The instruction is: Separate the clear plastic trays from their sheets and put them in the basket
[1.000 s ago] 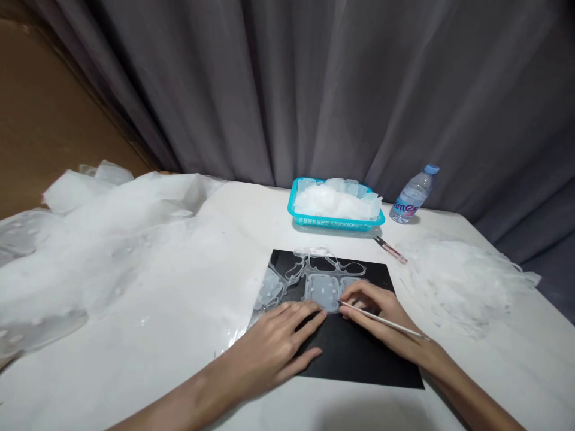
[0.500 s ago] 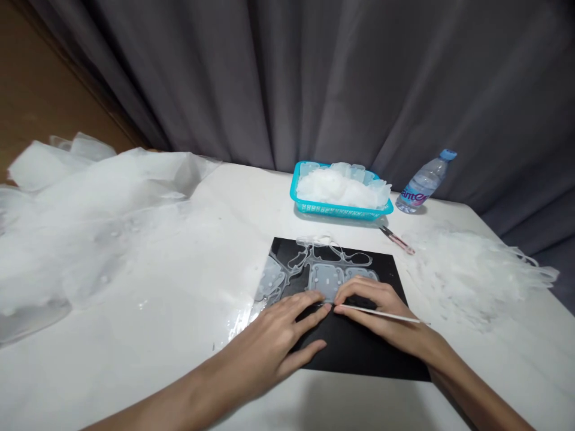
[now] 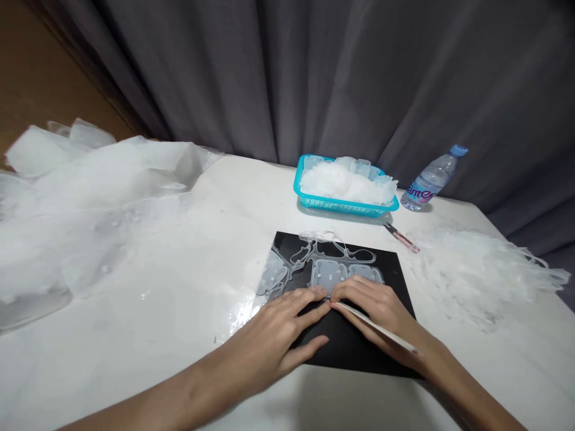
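Note:
A black mat (image 3: 354, 350) lies on the white table with a translucent silicone sheet of rounded pads (image 3: 330, 272) on it. My left hand (image 3: 278, 338) rests flat, fingers stretched, its fingertips pressing the sheet's near edge. My right hand (image 3: 380, 311) is closed around a thin white stick (image 3: 375, 326), whose tip meets the sheet beside my left fingertips.
A turquoise basket (image 3: 344, 205) heaped with clear pieces stands behind the mat, a water bottle (image 3: 431, 178) to its right. Small pink-handled clippers (image 3: 402, 237) lie near the basket. Trimmed plastic scraps (image 3: 480, 272) pile at right; large translucent sheets (image 3: 90, 209) cover the left.
The view has shifted, so everything sits a little higher and further right. Both hands stay at the sheet's near edge; the stick in my right hand now slants more steeply.

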Demonstrator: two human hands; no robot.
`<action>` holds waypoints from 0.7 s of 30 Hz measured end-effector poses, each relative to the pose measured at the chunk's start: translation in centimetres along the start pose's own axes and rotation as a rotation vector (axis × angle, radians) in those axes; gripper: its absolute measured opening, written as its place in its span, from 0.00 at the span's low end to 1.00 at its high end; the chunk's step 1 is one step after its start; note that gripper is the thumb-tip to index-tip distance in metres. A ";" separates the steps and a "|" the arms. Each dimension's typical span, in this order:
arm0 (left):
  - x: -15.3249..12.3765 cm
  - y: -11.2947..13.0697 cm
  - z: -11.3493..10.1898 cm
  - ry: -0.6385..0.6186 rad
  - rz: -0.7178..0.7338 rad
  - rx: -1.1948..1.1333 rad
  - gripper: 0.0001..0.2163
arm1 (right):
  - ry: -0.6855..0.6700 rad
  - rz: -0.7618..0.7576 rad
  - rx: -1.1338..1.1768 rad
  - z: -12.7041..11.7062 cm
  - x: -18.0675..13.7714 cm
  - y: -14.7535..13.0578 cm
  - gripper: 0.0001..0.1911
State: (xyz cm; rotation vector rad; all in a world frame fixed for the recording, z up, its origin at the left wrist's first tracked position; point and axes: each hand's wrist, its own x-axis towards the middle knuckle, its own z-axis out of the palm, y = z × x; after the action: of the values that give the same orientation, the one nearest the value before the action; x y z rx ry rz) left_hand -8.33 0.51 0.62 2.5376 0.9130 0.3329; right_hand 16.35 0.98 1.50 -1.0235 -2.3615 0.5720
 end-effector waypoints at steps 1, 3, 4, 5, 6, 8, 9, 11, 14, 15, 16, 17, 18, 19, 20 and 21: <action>0.0 0.0 0.0 0.001 -0.004 -0.002 0.23 | -0.005 -0.013 -0.039 0.0 -0.1 0.0 0.10; -0.1 0.0 0.2 0.014 -0.005 -0.003 0.24 | -0.009 -0.017 -0.076 -0.2 -0.4 0.0 0.10; -0.1 0.0 0.3 0.027 0.000 0.001 0.24 | -0.008 -0.010 -0.071 -0.3 -0.5 0.1 0.10; -0.1 0.1 0.4 0.045 0.010 0.010 0.24 | -0.006 -0.002 -0.053 -0.4 -0.6 0.1 0.10; -0.2 0.1 0.5 0.065 0.027 0.024 0.24 | -0.004 0.005 -0.031 -0.4 -0.7 0.1 0.09; -0.2 0.2 0.7 0.102 0.065 0.052 0.24 | 0.003 0.011 -0.005 -0.4 -0.7 0.1 0.08; -0.2 0.2 0.8 0.111 0.080 0.061 0.24 | 0.011 0.006 -0.013 -0.3 -0.6 0.1 0.08; -0.1 0.3 0.8 0.110 0.102 0.063 0.24 | 0.021 -0.015 -0.069 -0.2 -0.4 0.3 0.08; 0.0 0.2 0.7 0.093 0.108 0.062 0.23 | 0.012 -0.064 -0.178 0.3 -0.2 1.0 0.10; 0.1 0.1 0.6 0.090 0.105 0.066 0.22 | 0.013 -0.078 -0.210 0.4 -0.2 1.3 0.11; 0.1 0.1 0.4 0.088 0.102 0.069 0.22 | 0.017 -0.092 -0.240 0.6 -0.3 1.6 0.12; 0.2 0.0 0.3 0.083 0.099 0.069 0.22 | 0.022 -0.110 -0.268 0.8 -0.3 1.9 0.14; 0.3 -0.1 0.1 0.071 0.097 0.065 0.22 | 0.030 -0.132 -0.293 1.1 -0.4 2.1 0.15; 0.5 -0.2 -0.1 0.053 0.096 0.058 0.22 | 0.041 -0.157 -0.312 1.3 -0.3 2.3 0.15; 0.6 -0.2 -0.2 0.032 0.094 0.048 0.22 | 0.052 -0.177 -0.322 1.4 -0.2 2.4 0.15; 0.7 -0.3 -0.4 0.014 0.091 0.038 0.22 | 0.067 -0.188 -0.318 1.5 0.0 2.6 0.14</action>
State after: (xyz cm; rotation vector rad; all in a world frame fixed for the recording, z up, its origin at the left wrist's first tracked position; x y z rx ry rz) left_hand -8.05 1.29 0.89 2.6199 0.8184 0.3649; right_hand 16.84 2.34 -1.10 -0.9186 -2.5037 0.0914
